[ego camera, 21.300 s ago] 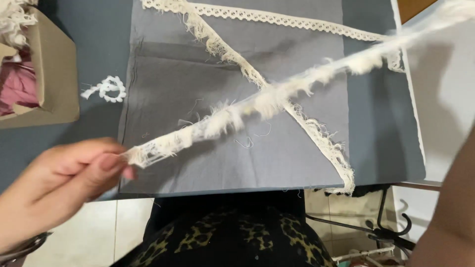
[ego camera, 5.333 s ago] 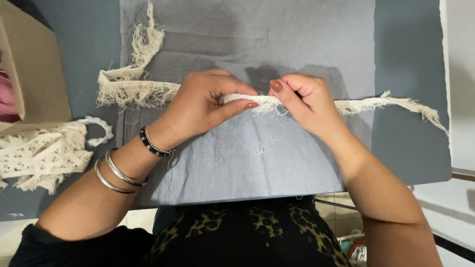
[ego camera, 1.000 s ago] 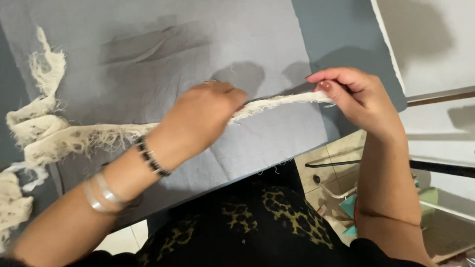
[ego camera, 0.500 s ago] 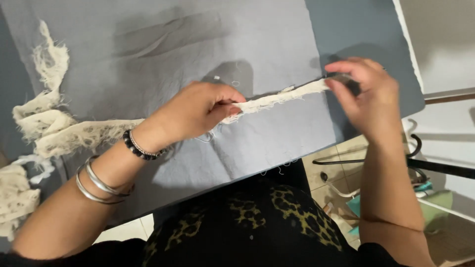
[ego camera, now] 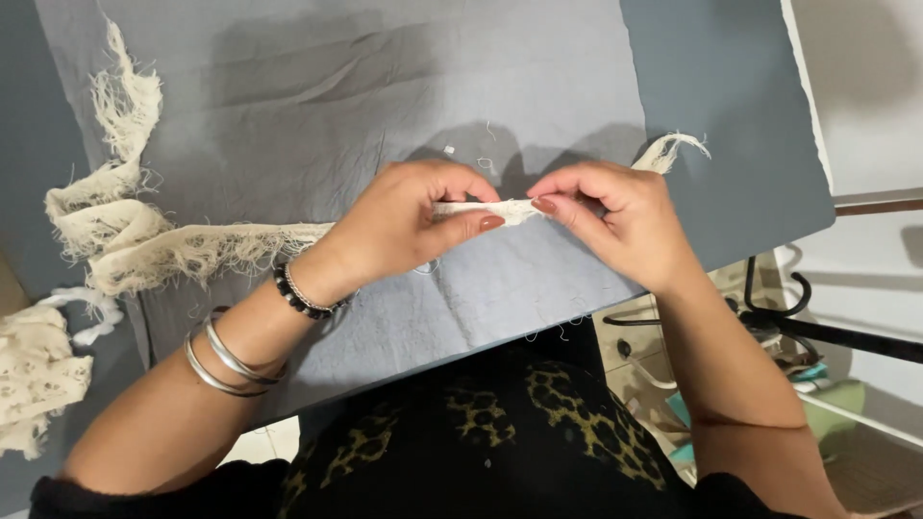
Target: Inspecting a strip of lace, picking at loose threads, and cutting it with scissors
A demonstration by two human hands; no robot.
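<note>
Head view, looking down on a work table: at the lower left edge of the frame, a heap of cream lace (ego camera: 34,370) lies partly cut off by the border, so its full extent cannot be made out. Just above it, a frayed cream lace strip (ego camera: 144,245) piles up in loose folds at mid-left, one ragged end climbing toward the upper left corner. From that pile the strip runs right across a grey cloth (ego camera: 385,86) spread over the blue-grey table (ego camera: 731,115). The left hand (ego camera: 404,226), with a beaded bracelet and two metal bangles on its wrist and forearm, is closed around the strip at the centre of the frame, hiding the stretch that passes under the palm. A short length shows between the thumbs before the right hand (ego camera: 615,226) pinches it in turn; the two hands sit close together, nearly touching. The strip's frayed tail reappears behind the right hand, toward the upper right. Along the bottom edge a leopard-print garment fills the foreground. At the lower right, beyond the table edge, dark metal bars and blurred objects are too unclear to identify.
</note>
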